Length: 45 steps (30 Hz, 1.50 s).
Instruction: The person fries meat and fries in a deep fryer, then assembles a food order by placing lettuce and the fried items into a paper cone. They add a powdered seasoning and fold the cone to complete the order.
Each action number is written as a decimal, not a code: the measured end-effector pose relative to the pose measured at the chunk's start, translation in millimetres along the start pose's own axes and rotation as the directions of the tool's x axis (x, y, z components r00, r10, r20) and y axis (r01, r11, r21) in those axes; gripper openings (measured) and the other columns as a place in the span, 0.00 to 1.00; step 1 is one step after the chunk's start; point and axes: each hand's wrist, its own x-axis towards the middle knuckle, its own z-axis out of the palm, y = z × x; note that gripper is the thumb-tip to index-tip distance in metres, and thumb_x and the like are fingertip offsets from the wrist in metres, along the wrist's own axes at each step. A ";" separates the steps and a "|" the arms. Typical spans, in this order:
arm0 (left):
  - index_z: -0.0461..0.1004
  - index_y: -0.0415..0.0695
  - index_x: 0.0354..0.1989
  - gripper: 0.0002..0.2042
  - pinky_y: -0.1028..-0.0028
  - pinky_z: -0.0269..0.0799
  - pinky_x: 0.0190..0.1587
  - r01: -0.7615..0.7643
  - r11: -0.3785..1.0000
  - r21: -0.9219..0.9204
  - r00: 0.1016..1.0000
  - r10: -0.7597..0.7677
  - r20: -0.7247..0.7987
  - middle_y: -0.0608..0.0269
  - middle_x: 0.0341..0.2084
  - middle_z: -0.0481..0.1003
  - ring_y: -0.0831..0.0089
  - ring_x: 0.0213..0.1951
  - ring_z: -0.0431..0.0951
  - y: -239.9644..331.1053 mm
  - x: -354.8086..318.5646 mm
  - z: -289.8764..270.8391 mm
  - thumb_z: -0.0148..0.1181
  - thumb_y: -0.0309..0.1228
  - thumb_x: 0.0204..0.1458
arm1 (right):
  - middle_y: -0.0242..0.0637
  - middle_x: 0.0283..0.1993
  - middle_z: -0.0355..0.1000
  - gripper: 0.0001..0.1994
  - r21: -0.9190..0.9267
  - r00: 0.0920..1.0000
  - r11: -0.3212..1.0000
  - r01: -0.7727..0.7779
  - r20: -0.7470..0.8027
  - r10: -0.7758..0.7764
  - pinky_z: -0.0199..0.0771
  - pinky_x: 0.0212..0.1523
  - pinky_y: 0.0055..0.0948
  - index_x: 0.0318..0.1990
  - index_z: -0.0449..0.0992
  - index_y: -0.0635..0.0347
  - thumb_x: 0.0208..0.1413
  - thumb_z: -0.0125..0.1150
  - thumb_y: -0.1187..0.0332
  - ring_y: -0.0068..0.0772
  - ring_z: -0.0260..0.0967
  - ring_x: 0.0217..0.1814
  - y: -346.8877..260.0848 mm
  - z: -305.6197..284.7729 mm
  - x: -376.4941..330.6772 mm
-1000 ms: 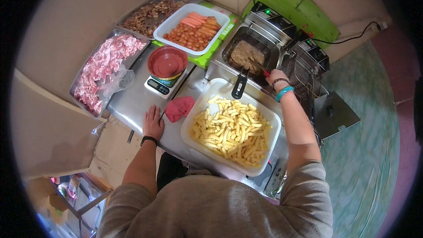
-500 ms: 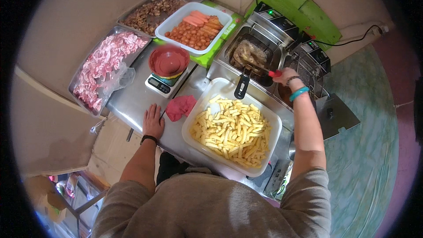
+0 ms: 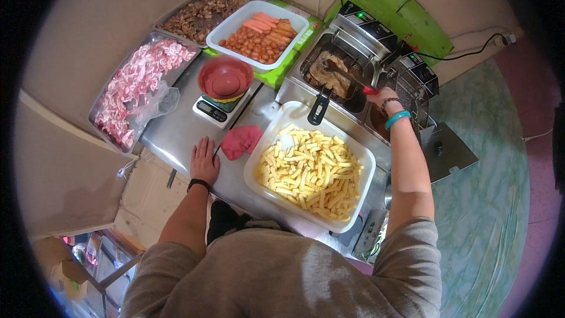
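My right hand [image 3: 385, 99] is closed round a red-handled cooking utensil [image 3: 370, 90] above the fryer. Its dark shaft reaches into the left fryer basket [image 3: 305, 69] and meets a large light-brown piece of food [image 3: 327, 74], likely battered meat. The utensil's exact kind is unclear. The basket's black handle [image 3: 318, 109] sticks out toward me over a white tub [image 3: 369, 191] of pale cut fries [image 3: 312, 171]. My left hand [image 3: 205, 161] lies flat with fingers stretched out on the steel counter [image 3: 170, 135], holding nothing. Beside it is a crumpled red cloth [image 3: 240, 142].
A white digital scale [image 3: 212, 112] carries stacked bowls, a red-brown one [image 3: 226, 78] on top. Behind are a tray of raw pink meat [image 3: 132, 91], a tray of browned pieces [image 3: 200, 19] and a white tub of sausages [image 3: 265, 35]. A second fryer [image 3: 406, 91] stands at right.
The utensil's shaft now lies farther over the food, which has shifted and shows more of its surface. My right hand moved slightly to the right. My left hand stays put.
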 end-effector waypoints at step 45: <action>0.57 0.43 0.55 0.24 0.62 0.43 0.61 -0.019 1.000 0.024 1.000 0.019 -0.010 0.56 0.57 0.54 0.63 0.60 0.51 -1.0 5.5 2.8 0.47 0.33 0.46 | 0.44 0.41 0.71 0.21 -0.253 0.992 0.965 0.071 0.121 -0.042 0.68 0.45 0.36 0.39 0.75 0.51 0.37 0.59 0.51 0.44 0.68 0.45 -2.1 3.4 16.8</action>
